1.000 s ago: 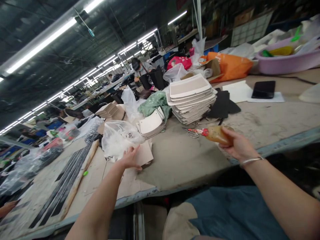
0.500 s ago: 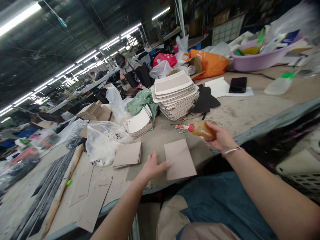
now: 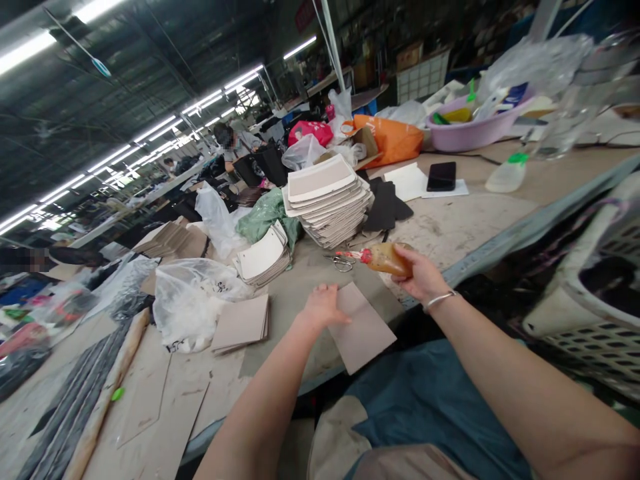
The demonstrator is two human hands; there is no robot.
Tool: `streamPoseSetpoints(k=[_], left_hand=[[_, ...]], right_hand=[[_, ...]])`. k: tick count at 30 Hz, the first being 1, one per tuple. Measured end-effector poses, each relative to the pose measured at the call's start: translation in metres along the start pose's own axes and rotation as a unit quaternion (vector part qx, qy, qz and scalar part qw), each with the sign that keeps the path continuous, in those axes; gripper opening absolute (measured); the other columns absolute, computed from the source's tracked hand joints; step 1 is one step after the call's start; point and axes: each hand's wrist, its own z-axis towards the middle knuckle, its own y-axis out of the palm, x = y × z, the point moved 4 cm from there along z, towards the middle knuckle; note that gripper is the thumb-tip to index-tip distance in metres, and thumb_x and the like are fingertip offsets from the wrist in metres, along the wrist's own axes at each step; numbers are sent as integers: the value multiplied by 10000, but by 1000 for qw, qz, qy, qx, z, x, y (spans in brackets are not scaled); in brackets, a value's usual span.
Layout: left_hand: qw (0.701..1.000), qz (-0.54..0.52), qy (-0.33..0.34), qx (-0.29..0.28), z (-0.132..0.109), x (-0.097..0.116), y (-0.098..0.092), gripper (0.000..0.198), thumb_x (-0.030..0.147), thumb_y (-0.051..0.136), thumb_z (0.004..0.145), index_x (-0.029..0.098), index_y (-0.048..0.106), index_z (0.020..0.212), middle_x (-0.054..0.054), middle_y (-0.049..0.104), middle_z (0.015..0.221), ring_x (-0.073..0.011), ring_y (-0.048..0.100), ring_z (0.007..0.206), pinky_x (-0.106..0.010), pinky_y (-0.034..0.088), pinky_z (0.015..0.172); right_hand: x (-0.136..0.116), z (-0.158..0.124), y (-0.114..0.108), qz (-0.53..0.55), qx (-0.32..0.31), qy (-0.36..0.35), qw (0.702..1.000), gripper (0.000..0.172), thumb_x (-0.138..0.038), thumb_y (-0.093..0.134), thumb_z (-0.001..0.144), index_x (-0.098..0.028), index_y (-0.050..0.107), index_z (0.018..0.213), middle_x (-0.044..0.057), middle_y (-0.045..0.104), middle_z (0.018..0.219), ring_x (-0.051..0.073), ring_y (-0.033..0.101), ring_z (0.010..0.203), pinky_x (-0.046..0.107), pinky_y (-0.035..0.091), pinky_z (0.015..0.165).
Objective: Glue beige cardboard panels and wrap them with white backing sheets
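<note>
My right hand (image 3: 423, 275) is wrapped round the base of a squeeze bottle (image 3: 386, 259) of amber glue. The bottle lies sideways above the table, its red-bound nozzle pointing left. My left hand (image 3: 323, 308) is closed at the left edge of a rectangular cardboard sheet (image 3: 361, 327). The thumb lies over the sheet, and the fingers are partly curled at its far left corner. That sheet sits slanted at the table's front edge, its near corner jutting toward my lap. Small scissors (image 3: 343, 264) lie just behind, near the nozzle. A stack of cardboard sheets (image 3: 242, 321) lies left of my hand.
Behind stand a tall stack of curved boards (image 3: 327, 200) and a smaller curved stack (image 3: 265, 257). A clear plastic bag (image 3: 193, 300) is at left. Further right are a phone (image 3: 441, 177), a purple basin (image 3: 470, 133) and a plastic basket (image 3: 590, 333) beside the table.
My left hand has moved right and onto the cardboard sheet, which has turned and slants more. The right hand still holds the glue bottle. The view has shifted toward the right.
</note>
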Motion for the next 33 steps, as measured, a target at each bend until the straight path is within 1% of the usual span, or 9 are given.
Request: streamPoseSetpoints(k=[2,5,9,14,17,19,24,28,33], left_hand=[[997,-67,-49,6,2,-14,-8,624,384,822,357,175,602,903,-93,607,1006,-310,530,1025,-344,407,861],[985,-146,-86,38,-12,-44,-18,315,418,720,555,180,528,632,2,563,660,-192,571,767,-262,433,677],[945,-276,-141,106,-54,-76,-9,338,505,460,792,176,474,715,26,502,618,-111,534,604,-210,426,534],[891,-400,-187,106,-94,-75,42,380,540,444,818,164,492,807,-15,582,695,-102,581,565,-230,487,540],[874,-420,-215,113,-106,-75,57,366,525,535,777,165,526,845,-22,594,673,-137,601,566,-254,479,541],[894,-358,-210,167,-116,-79,53,367,482,574,765,171,544,957,-27,600,714,-159,609,631,-280,482,607],[966,-96,-19,239,-143,-64,42,463,500,593,757,203,574,1112,-99,590,1092,-245,544,995,-385,433,886],[967,-56,33,247,-146,-54,51,471,496,625,734,229,604,1122,-85,556,1225,-285,468,1112,-452,349,993],[965,-57,62,250,-134,-57,53,399,429,566,791,224,612,1131,-70,566,1228,-269,470,1091,-447,362,977]], right_hand=[[-2,0,-2,-1,4,-7,1000,200,-287,708,676,-201,599,819,-9,625,742,88,521,530,151,233,319],[-5,-2,-4,-13,13,-21,1000,224,-305,717,674,-210,600,840,-7,638,780,99,552,569,150,246,323],[-6,-7,-1,-65,6,-37,997,314,-343,745,644,-246,574,889,-20,633,802,123,580,622,159,346,374],[3,-15,10,-167,-21,-146,975,381,-371,778,597,-267,551,885,-30,597,851,151,581,747,245,491,615],[11,-21,16,-297,-31,-236,925,358,-395,746,636,-249,568,910,-6,590,933,169,559,835,281,468,750],[17,-26,19,-375,-40,-277,884,371,-418,711,669,-232,564,953,16,581,968,189,548,864,321,449,801],[32,-39,31,-484,-85,-370,789,326,-430,628,749,-222,538,983,49,560,964,218,534,882,379,431,829],[46,-50,47,-533,-133,-423,720,255,-395,594,793,-230,520,973,55,546,938,229,520,884,383,435,796],[63,-57,61,-566,-167,-447,672,219,-368,562,821,-233,499,982,65,537,934,244,514,898,402,443,794]])
